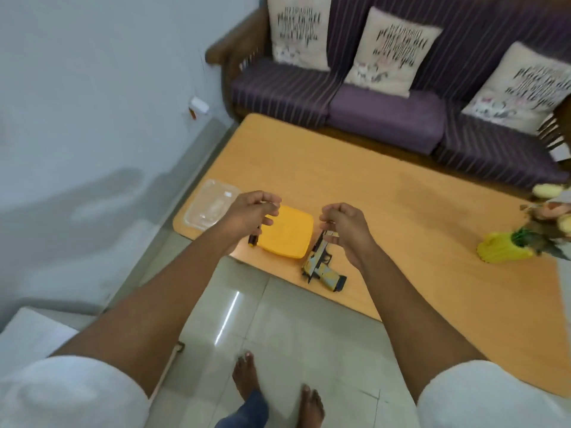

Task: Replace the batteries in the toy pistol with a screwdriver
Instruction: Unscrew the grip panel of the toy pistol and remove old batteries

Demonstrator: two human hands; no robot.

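The toy pistol [321, 264], grey with yellow patches, lies on its side near the front edge of the orange table [386, 211]. My right hand [344, 227] hovers just above its muzzle end with loosely curled fingers and holds nothing I can see. My left hand [250, 211] hovers over the left edge of a yellow box [285, 231], its fingers also curled and apparently holding nothing. A dark thin tool, probably the screwdriver [253, 240], lies beside the box, and my left hand hides its far end. No batteries are visible.
A clear plastic container [211, 206] sits at the table's left corner. A yellow vase with flowers [502, 250] stands at the right. A purple sofa with cushions [386, 115] runs behind the table. My bare feet [247, 378] are on the tiled floor.
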